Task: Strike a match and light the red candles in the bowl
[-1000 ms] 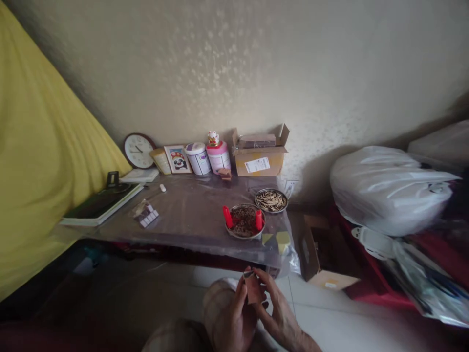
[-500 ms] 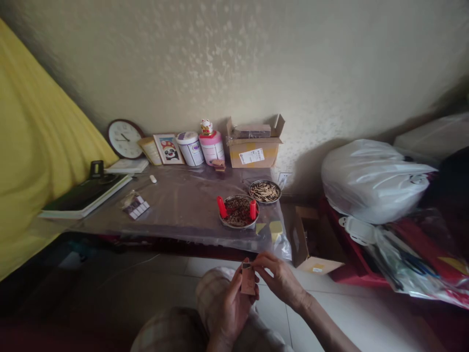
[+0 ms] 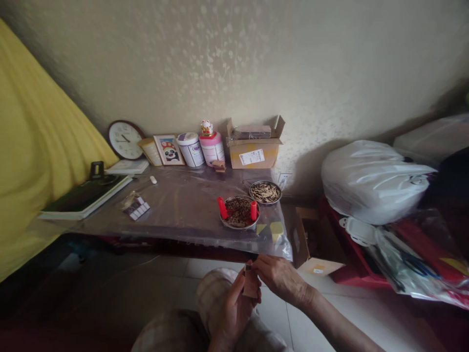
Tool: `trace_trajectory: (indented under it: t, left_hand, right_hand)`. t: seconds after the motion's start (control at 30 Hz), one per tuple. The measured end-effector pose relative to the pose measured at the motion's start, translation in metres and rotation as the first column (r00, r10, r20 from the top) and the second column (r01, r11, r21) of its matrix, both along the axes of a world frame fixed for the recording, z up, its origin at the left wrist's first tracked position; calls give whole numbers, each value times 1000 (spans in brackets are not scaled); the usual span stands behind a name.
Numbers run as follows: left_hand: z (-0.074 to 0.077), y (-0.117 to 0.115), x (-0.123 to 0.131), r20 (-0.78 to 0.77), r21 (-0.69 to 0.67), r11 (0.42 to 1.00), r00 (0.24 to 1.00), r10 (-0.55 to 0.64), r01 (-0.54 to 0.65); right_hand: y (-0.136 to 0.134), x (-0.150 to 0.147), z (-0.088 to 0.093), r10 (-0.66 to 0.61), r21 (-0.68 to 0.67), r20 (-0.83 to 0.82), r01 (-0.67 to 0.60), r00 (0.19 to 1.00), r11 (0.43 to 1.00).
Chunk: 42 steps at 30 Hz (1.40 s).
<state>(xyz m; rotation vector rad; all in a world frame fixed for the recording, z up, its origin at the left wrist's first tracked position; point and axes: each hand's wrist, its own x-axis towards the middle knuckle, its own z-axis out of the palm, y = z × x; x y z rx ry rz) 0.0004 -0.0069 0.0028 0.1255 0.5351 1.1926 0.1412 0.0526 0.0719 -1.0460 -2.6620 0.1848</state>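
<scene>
Low in the head view, over my lap, my left hand point(image 3: 230, 308) grips a small brown box point(image 3: 251, 283) held upright. My right hand point(image 3: 280, 277) has its fingers pinched at the box's top end, touching it. Whatever the right fingertips hold there is too small to make out. On the plastic-covered table point(image 3: 183, 205) ahead, a metal dish of dark bits point(image 3: 239, 211) carries two red pieces, and a second metal dish of pale sticks point(image 3: 265, 191) sits behind it.
A cardboard box point(image 3: 254, 146), tins, a framed picture and a clock point(image 3: 124, 139) line the wall. A dark book point(image 3: 84, 196) lies left, beside yellow fabric point(image 3: 32, 161). To the right are an open carton point(image 3: 311, 247) and a big white bag point(image 3: 370, 178).
The view has shifted a little. My right hand moved from the box's side up to its top end and pinches there. My left hand keeps holding the box.
</scene>
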Motion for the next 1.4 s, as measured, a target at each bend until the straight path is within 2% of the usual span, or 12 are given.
trace_trajectory:
  t: [0.27,0.47,0.7,0.87,1.07,1.23,1.4]
  left_hand:
    - [2,0,0,-46,32,998,998,-43,45]
    - [11,-2,1,-76,4,999,997,-34,34]
    - [-2,-2,0,-39,72,997,999,-12,14]
    - [-2,-3,0,-34,54,998,999,-14,16]
    - [-1,-3,-2,-23,55,998,999,-25,26]
    - [-3,-3,-2,-58,53,998,998,-29,32]
    - [-7,-3,-2,-36,60,998,999,-18,20]
  right_hand:
    - [8,0,1,33,-27,114,-30,993,999]
    - [9,-1,5,53,-13,117,-52,992,999]
    - [8,-1,7,57,1,155,-58,986,998]
    - [11,6,8,31,-65,116,-24,993,998]
    - [17,18,18,49,-188,-61,-59,997,980]
    - [15,16,25,92,-207,-37,-97,995,974]
    - [13,8,21,116,-230,-81,-132,990,964]
